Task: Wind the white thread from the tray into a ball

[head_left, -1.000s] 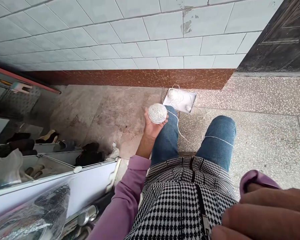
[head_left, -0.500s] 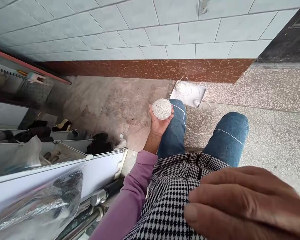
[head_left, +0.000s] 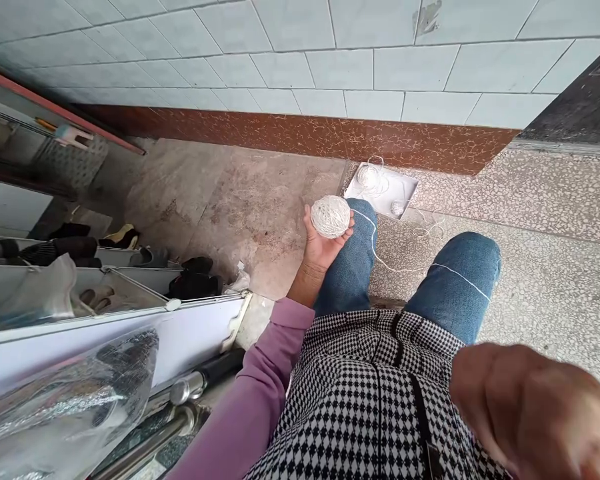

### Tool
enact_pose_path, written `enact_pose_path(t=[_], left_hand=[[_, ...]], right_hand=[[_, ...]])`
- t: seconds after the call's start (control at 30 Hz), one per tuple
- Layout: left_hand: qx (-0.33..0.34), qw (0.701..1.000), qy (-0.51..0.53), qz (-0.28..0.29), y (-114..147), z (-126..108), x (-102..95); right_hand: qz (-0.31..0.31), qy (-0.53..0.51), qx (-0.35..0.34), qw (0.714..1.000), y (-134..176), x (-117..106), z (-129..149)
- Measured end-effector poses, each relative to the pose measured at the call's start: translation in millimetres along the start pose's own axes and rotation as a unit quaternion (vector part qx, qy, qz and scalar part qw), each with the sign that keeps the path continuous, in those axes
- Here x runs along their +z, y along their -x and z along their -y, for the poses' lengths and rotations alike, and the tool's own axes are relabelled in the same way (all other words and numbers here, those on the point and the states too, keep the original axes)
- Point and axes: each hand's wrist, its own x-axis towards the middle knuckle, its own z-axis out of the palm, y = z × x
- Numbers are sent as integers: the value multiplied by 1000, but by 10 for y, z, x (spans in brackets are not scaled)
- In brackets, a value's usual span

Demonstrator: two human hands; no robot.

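Note:
A ball of white yarn (head_left: 331, 217) rests in my left hand (head_left: 320, 250), with my fingers curled round it from below and the sides. From the ball a loose strand of yarn (head_left: 391, 268) droops between my knees and crosses my right thigh. My right hand (head_left: 535, 407) is close to the camera at the lower right, above my lap. It is blurred, its fingers folded in, and no object shows in it.
On the floor beyond my left knee lies a shallow white box lid (head_left: 405, 193) with more white yarn (head_left: 369, 177) and a small white ball (head_left: 397, 207). Loose yarn (head_left: 433, 230) trails beside it. A shoe rack (head_left: 195, 313) stands at left, a tiled wall (head_left: 340, 70) ahead.
My right hand has moved rightward, and its outstretched fingers have folded in. My left hand still holds the ball of yarn. The view has shifted slightly.

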Motion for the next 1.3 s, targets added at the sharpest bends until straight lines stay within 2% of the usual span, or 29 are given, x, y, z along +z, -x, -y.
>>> enact_pose_path(t=[0.03, 0.1, 0.17, 0.27, 0.37, 0.47, 0.57, 0.67, 0.8, 0.87, 0.93, 1.03, 1.13, 1.23, 1.3], left_hand=[[-5, 1000, -5, 3, 19, -4, 3], [-19, 1000, -17, 14, 77, 7, 11], [-43, 998, -23, 35, 160, 47, 25], [-90, 993, -37, 66, 298, 139, 60], [-116, 989, -51, 71, 389, 201, 102], [-85, 994, -52, 48, 389, 135, 125], [9, 999, -38, 8, 304, -117, 79], [90, 996, 2, -16, 177, -517, -91], [155, 984, 50, -73, 57, -1080, -493], [199, 971, 71, -109, 51, -1294, -705], [211, 964, 77, -140, 72, -1430, -870], [206, 960, 69, -179, 101, -1481, -973], [202, 958, 72, -191, 84, -1419, -909], [191, 964, 71, -173, 58, -1328, -749], [174, 972, 56, -148, 64, -1224, -623]], right_hand=[[-67, 56, -8, 996, -110, -54, -65], [-175, 164, 12, 971, -382, -210, -264], [-224, 224, 52, 947, -655, -375, -520], [-187, 240, 86, 949, -915, -505, -866], [-148, 223, 118, 956, -936, -480, -1033], [-165, 220, 123, 953, -799, -492, -1018], [-211, 263, 101, 936, -568, -725, -903], [-265, 330, 103, 900, -231, -1211, -718], [-287, 459, 94, 836, 377, -2043, -329], [-308, 520, 114, 789, 703, -2426, -106], [-356, 571, 134, 728, 997, -2745, 80], [-403, 622, 162, 652, 1322, -3104, 211], [-418, 646, 181, 613, 1466, -3360, 163], [-411, 662, 171, 602, 1392, -3479, 10], [-386, 658, 167, 625, 1200, -3399, -131]])
